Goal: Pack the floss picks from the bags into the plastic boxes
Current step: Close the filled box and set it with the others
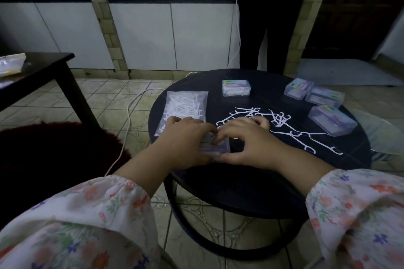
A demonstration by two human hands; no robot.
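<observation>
Between both hands' grip: plastic box (215, 146), near table (240, 185) edge.

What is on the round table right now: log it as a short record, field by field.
surface: round dark table
left hand: left hand holds plastic box at the near edge
right hand: right hand on the same box, fingers curled at its lid
bag: clear bag of floss picks, lying flat, left side
loose picks: loose floss picks scattered mid-table
other boxes: one at back centre, three at right
bystander: person standing behind the table
</observation>
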